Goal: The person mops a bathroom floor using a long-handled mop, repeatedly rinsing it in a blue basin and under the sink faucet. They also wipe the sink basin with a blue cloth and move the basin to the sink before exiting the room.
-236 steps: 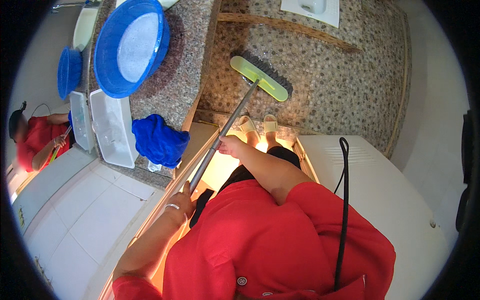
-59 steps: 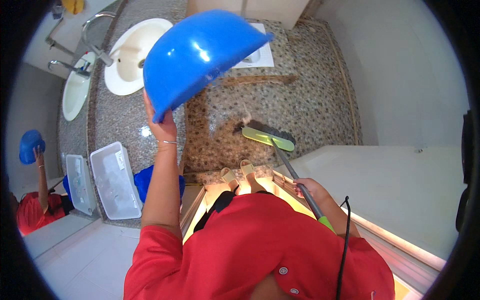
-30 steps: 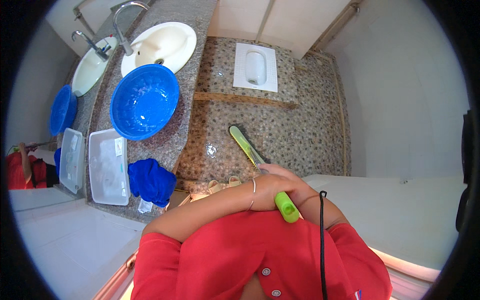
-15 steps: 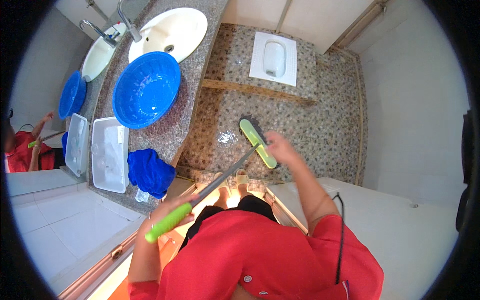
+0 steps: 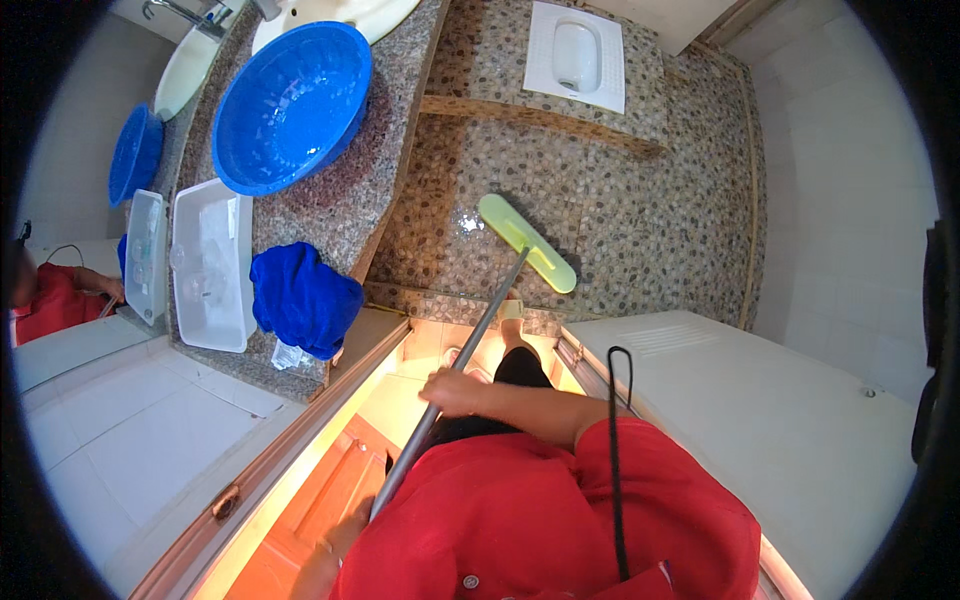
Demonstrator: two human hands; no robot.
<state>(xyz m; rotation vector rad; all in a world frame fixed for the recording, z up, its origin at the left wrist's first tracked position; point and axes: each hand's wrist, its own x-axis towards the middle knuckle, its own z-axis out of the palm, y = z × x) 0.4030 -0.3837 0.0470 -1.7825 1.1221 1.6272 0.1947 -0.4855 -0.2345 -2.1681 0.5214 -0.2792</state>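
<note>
My right hand (image 5: 452, 390) is closed round the grey pole of a long-handled brush (image 5: 488, 315), about mid-pole. My left hand (image 5: 352, 520) is at the pole's near end, partly behind my red shirt (image 5: 540, 500); can't tell how its fingers are set. Brush's long pale-green head (image 5: 549, 265) is down on the brown-grey pebbled floor (image 5: 640, 240), lying diagonally, well apart from the floor's right edge. Wet shine on the floor just left of it.

Beyond: wood-coloured kerb (image 5: 540, 118), then white rectangular squat toilet (image 5: 612, 85).

Left: speckled grey-brown stone worktop (image 5: 330, 215). On it, big round blue plastic basin (image 5: 240, 130) toward the far end, hiding part of a cream oval sink (image 5: 385, 12); white rectangular plastic tray (image 5: 212, 338) along the left edge; bunched bright-blue cloth (image 5: 303, 298) by the near right corner, crumpled clear plastic (image 5: 289, 354) just beside it at the near edge.

White door panel (image 5: 740, 400) on my right. Pale-yellow sandal (image 5: 512, 310) on one foot, at the floor's near edge.
</note>
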